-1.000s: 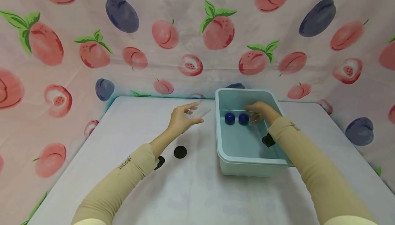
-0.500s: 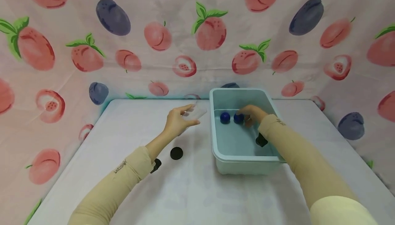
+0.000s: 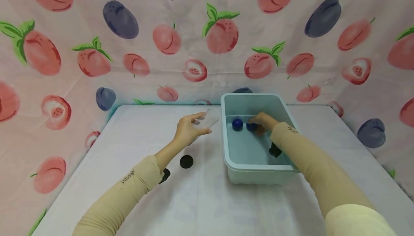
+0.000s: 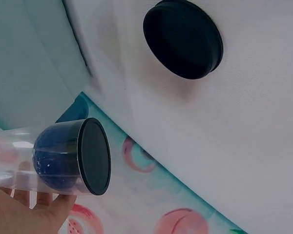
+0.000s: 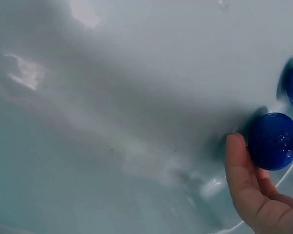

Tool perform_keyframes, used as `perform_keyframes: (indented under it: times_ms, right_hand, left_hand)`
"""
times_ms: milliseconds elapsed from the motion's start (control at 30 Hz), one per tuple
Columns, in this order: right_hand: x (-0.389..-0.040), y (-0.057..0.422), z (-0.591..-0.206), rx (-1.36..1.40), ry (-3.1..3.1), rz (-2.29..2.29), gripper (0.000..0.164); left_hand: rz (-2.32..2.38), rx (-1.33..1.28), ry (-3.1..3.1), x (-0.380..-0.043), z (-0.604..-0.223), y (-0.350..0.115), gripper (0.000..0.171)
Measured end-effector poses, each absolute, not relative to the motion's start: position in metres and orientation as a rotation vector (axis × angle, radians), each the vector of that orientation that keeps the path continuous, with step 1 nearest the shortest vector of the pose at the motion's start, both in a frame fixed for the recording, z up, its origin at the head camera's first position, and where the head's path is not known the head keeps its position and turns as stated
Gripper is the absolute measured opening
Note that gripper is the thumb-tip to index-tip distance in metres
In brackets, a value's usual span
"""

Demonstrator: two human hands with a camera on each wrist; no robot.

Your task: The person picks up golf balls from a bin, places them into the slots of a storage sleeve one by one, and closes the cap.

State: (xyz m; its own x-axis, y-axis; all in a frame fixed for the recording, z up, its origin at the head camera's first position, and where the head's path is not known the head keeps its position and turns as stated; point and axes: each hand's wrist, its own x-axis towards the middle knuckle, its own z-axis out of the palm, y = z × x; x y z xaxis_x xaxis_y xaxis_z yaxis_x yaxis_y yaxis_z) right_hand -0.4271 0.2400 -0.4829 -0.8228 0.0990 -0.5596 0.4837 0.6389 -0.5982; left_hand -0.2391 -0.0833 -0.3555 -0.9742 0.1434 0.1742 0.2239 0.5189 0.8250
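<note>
1. My right hand (image 5: 259,201), a second ago beside the blue ball (image 5: 273,142), now pinches it at the bin's (image 3: 258,167) eleven o'clock, seemingly secured.
2. My left hand (image 3: 187,131) grips the clear tube (image 4: 27,148) towards ten.

head: high, forward-down; wrists: close; head, right wrist share balls (image 5: 272,141)

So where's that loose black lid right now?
In the head view, the black lid lies on the white table, left of the pale blue bin and lower in the picture than the left hand.
</note>
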Motion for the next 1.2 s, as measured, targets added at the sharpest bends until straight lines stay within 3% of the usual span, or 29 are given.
perform_keyframes:
  times_ms: [133,367,600,1200]
  right_hand:
    - [-0.453,0.252,-0.509,0.433,2.381,-1.057,0.063]
    - [-0.406,0.228,-0.445,0.425,2.314,-1.031,0.063]
    - [-0.347,0.199,-0.377,0.407,2.361,-1.013,0.052]
    - [-0.330,0.199,-0.343,0.253,2.343,-1.084,0.064]
  left_hand:
    - [-1.461,-0.312,-2.669,-0.239,-0.355,-0.083,0.064]
    - [-1.446,-0.311,-2.674,-0.240,-0.356,-0.083,0.064]
    - [-1.434,-0.311,-2.668,-0.239,-0.354,-0.084,0.063]
    - [-1.455,-0.343,-2.631,-0.243,-0.360,-0.081,0.064]
